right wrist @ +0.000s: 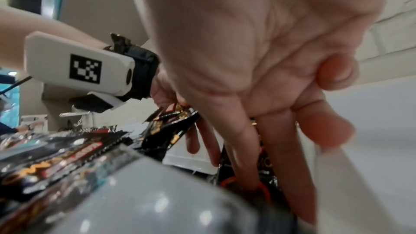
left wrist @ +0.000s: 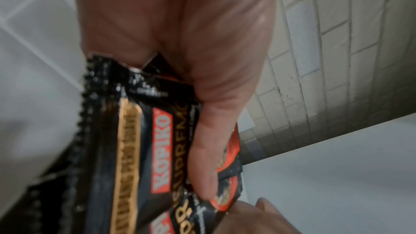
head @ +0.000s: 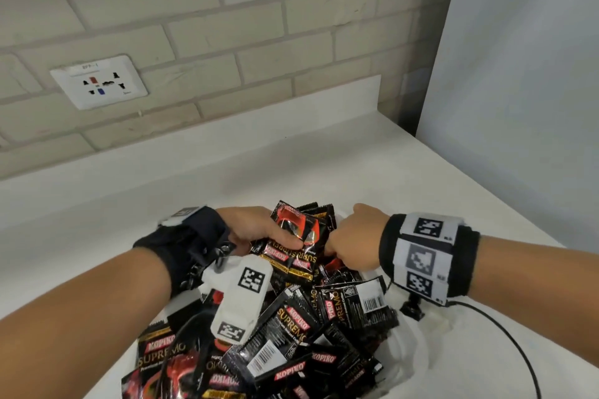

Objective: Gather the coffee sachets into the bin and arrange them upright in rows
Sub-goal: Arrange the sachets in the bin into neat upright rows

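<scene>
A heap of black and red Kopiko coffee sachets [head: 291, 327] fills a pale translucent bin [head: 416, 353] on the white counter. My left hand [head: 259, 230] grips a small stack of sachets [head: 296, 246] above the far end of the heap. In the left wrist view its thumb [left wrist: 209, 141] presses on the front of the stack [left wrist: 135, 140]. My right hand [head: 353, 240] is just right of that stack, knuckles up. The right wrist view shows its straight fingers [right wrist: 244, 149] reaching down among the sachets [right wrist: 265, 168] in the bin. Whether they hold one is hidden.
The counter [head: 324, 165] runs back to a brick wall with a white socket plate [head: 99, 81]. A grey panel [head: 518, 74] closes the right side. A black cable [head: 509, 337] trails from my right wrist over the counter.
</scene>
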A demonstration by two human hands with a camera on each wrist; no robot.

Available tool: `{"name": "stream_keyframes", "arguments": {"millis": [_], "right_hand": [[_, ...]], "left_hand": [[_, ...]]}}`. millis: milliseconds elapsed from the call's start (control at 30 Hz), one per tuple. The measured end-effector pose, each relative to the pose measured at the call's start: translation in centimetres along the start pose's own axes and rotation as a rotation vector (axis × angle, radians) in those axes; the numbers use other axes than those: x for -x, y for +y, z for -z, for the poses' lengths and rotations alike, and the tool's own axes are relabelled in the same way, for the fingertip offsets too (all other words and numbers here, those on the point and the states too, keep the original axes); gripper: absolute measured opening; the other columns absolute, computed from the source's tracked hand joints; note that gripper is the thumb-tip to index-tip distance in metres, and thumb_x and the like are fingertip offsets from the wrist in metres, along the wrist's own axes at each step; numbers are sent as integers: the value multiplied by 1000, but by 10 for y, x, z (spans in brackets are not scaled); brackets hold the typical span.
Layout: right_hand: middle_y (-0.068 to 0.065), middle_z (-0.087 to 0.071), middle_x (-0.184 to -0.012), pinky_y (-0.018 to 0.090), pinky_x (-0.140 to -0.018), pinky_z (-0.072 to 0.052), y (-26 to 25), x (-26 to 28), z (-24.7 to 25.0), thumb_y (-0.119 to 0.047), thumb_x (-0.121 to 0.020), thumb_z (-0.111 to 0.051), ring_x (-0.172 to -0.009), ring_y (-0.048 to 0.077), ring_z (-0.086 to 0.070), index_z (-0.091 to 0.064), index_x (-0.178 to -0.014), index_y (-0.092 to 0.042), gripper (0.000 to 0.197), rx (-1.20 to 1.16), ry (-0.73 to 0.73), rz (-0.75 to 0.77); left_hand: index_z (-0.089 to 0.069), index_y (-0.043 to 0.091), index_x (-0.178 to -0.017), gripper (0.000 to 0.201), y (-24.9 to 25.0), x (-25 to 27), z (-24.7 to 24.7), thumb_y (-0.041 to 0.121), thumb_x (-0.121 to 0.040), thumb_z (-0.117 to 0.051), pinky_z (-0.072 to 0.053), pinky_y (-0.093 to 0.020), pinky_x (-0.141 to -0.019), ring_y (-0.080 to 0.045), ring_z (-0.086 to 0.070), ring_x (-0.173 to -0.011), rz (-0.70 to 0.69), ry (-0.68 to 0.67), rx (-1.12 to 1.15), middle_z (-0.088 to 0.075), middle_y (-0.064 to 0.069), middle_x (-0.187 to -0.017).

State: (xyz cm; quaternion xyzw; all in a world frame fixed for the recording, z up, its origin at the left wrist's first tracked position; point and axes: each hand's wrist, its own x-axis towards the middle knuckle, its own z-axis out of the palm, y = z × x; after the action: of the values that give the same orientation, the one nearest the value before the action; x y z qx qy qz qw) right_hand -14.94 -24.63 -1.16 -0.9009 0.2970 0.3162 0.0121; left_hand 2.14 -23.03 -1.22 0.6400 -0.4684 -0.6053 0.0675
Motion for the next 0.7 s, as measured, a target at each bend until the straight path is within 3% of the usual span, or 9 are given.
{"name": "stream_keyframes", "arguments": {"millis": [67, 133, 267, 367, 467, 600, 700], "right_hand": [[-1, -56, -96, 36, -99, -25, -2, -2, 2, -20, -98, -33, -90, 17, -46, -54, -119, -19, 30, 55, -8, 1], [-4, -56, -95, 35, -101, -23, -4, -5, 3, -25, -99, -33, -90, 15, -42, -55, -114, -20, 27, 85, -28, -2], [-8, -39, -68, 37, -103, -21, -6, -11, 5, -29, -100, -32, -85, 16, -39, -46, -82, -20, 25, 67, -42, -29], [-5, -40, -70, 38, -101, -22, -8, -11, 4, -32, -100, -32, -85, 18, -41, -51, -99, -18, 24, 17, -21, -17], [-4, -44, -73, 39, -99, -22, -6, -8, 2, -33, -100, -32, -85, 19, -44, -54, -106, -15, 29, -29, 23, -7], [0, -57, -95, 41, -100, -21, -6, -7, 2, -34, -99, -34, -94, 21, -49, -57, -113, -15, 33, -62, 18, -10], [0, -60, -115, 43, -106, -17, -8, -11, 3, -35, -98, -37, -112, 20, -49, -55, -123, -18, 35, -54, -25, -15]], "left_hand": [[-60, 1, -118, 71, -1, -2, -1, 27, -57, -86, -40, -51, -105, -39, -56, -115, -18, -11, 14, -63, -20, -119], [-60, 1, -115, 88, -4, -6, -1, 33, -40, -93, -41, -50, -103, -40, -58, -112, -49, -34, 42, -64, -21, -118], [-66, 6, -102, 86, -13, -14, 5, 31, -25, -95, -51, -41, -92, -28, -66, -89, -115, -84, 120, -71, -12, -97], [-67, 8, -98, 88, -20, -17, 7, 38, -20, -95, -56, -32, -79, -22, -69, -81, -156, -107, 163, -73, -9, -92], [-67, 9, -96, 85, -21, -17, 8, 39, -21, -95, -55, -33, -79, -21, -69, -79, -179, -128, 171, -73, -8, -89], [-68, 10, -91, 83, -20, -17, 7, 39, -18, -95, -57, -30, -74, -18, -70, -74, -169, -129, 173, -74, -6, -84], [-68, 9, -87, 83, -19, -16, 6, 35, -13, -95, -58, -26, -66, -17, -71, -69, -149, -108, 187, -73, -6, -79]]}}
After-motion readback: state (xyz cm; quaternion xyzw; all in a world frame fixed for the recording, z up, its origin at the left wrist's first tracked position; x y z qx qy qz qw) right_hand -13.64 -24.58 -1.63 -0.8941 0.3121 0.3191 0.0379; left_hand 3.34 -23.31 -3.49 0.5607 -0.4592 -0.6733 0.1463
